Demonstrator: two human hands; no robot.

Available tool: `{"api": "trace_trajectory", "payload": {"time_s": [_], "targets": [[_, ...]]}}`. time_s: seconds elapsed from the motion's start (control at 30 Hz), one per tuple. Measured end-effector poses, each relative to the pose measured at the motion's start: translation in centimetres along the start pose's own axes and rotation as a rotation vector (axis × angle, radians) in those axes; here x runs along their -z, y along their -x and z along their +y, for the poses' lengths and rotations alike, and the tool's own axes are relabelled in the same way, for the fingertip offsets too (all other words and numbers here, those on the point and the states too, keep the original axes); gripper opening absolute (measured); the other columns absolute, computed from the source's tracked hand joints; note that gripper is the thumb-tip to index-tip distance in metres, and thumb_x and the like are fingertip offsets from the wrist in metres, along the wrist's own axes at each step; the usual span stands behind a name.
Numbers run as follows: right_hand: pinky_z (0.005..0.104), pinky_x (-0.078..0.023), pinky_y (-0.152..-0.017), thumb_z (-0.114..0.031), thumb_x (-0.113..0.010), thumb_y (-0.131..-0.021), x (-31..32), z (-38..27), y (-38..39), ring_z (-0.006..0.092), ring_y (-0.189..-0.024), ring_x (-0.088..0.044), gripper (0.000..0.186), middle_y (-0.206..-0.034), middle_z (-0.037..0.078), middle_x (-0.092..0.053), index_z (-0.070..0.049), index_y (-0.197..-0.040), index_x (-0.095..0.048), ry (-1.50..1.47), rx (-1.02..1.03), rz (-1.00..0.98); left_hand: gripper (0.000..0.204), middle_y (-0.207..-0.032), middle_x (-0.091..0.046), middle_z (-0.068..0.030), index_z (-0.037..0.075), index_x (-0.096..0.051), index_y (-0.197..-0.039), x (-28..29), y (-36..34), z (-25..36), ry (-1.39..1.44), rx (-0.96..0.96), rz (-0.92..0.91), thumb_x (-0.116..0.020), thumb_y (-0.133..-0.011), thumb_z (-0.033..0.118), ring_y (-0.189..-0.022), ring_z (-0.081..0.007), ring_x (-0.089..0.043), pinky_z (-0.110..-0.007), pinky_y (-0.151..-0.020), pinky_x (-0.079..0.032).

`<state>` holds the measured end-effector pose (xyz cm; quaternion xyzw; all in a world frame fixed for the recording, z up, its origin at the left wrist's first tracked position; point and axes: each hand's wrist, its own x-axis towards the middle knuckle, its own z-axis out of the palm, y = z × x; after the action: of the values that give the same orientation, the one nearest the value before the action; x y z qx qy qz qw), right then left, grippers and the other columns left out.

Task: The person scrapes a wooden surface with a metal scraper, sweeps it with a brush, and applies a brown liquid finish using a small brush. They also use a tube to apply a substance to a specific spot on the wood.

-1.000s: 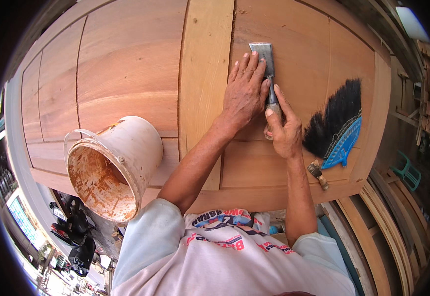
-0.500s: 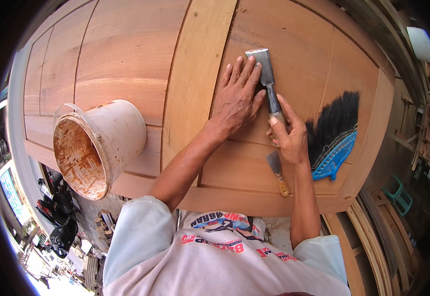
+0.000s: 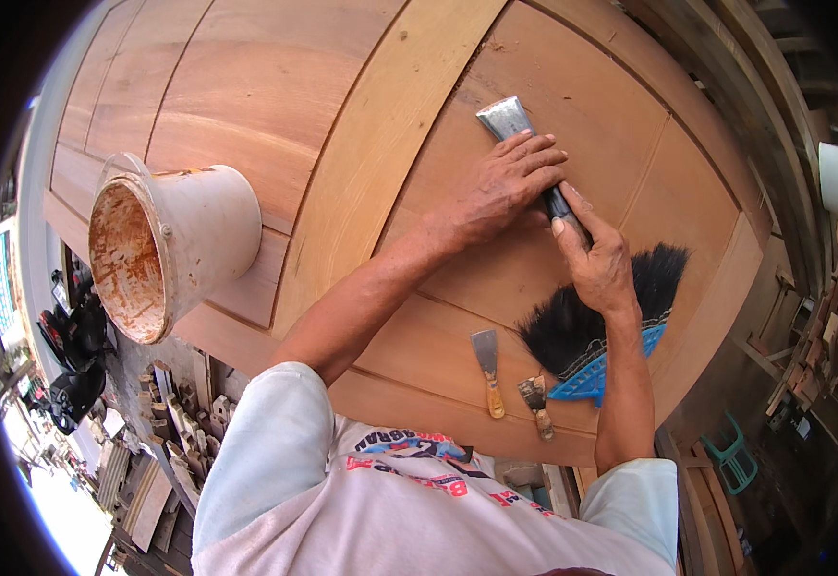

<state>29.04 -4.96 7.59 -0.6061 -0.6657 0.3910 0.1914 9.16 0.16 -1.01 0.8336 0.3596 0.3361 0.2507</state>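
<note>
A broad-bladed chisel (image 3: 507,119) lies at a slant over the panelled wooden door (image 3: 380,163), its metal edge pointing to the far left. My right hand (image 3: 599,264) is wrapped round the dark handle at the near end. My left hand (image 3: 515,187) closes over the chisel between blade and handle, its fingers bent across the top and hiding that part. Nearer to me on the wood rest a putty knife (image 3: 486,360) with a yellowish handle and a second, stained scraper (image 3: 537,398). Partly behind my right forearm is a black-bristled brush head (image 3: 572,331) with a blue base.
A stained white bucket (image 3: 212,216) lies on its side on the left part of the door, mouth toward the edge. Wood offcuts (image 3: 183,413) stand below on the left. At the right are a green plastic stool (image 3: 731,456) and stacked wood (image 3: 837,312).
My left hand has shifted from lying flat beside the blade to closing over the chisel's middle. The chisel is more slanted. The view has turned, and the second scraper has come into sight.
</note>
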Motion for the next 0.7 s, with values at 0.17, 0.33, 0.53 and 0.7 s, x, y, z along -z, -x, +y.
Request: {"api": "trace_trajectory", "payload": {"time_s": [0.17, 0.33, 0.53, 0.7], "targets": [[0.0407, -0.053, -0.107, -0.018, -0.067, -0.101, 2.6, 0.9, -2.6, 0.0356, -0.128, -0.068, 0.049, -0.137, 0.026, -0.069, 0.001, -0.146, -0.061, 0.049, 0.075, -0.045, 0.064, -0.147, -0.061, -0.0105, 0.007, -0.064, -0.130, -1.2, -2.3, -0.5, -0.013, 0.031, 0.122, -0.088, -0.072, 0.022, -0.150, -0.0334, -0.045, -0.053, -0.128, -0.033], [0.0405, -0.054, -0.102, -0.018, -0.066, -0.101, 3.6, 2.5, -1.7, 0.0376, -0.122, -0.071, 0.047, -0.132, 0.027, -0.070, 0.000, -0.145, -0.062, -0.053, 0.021, -0.120, 0.062, -0.146, -0.061, -0.0109, 0.007, -0.064, -0.130, -2.5, -1.4, 2.1, 0.068, 0.129, 0.128, -0.087, -0.074, 0.023, -0.149, -0.0350, -0.046, -0.056, -0.128, -0.031], [0.0413, -0.055, -0.102, -0.018, -0.067, -0.100, 2.5, 2.0, -2.8, 0.0371, -0.122, -0.071, 0.046, -0.131, 0.026, -0.071, -0.003, -0.143, -0.065, -0.032, 0.094, -0.095, 0.062, -0.150, -0.059, -0.0101, 0.008, -0.063, -0.131, -1.4, -1.1, 0.9, 0.011, 0.157, 0.094, -0.087, -0.075, 0.022, -0.151, -0.0343, -0.044, -0.056, -0.129, -0.030], [0.0416, -0.055, -0.101, -0.018, -0.068, -0.100, 1.3, 2.5, -3.3, 0.0364, -0.121, -0.071, 0.045, -0.131, 0.026, -0.071, -0.003, -0.143, -0.065, -0.029, 0.126, -0.063, 0.063, -0.151, -0.059, -0.0105, 0.008, -0.064, -0.130, 0.3, -1.4, -1.0, -0.022, 0.138, 0.073, -0.088, -0.074, 0.023, -0.151, -0.0338, -0.044, -0.056, -0.129, -0.031]]}}
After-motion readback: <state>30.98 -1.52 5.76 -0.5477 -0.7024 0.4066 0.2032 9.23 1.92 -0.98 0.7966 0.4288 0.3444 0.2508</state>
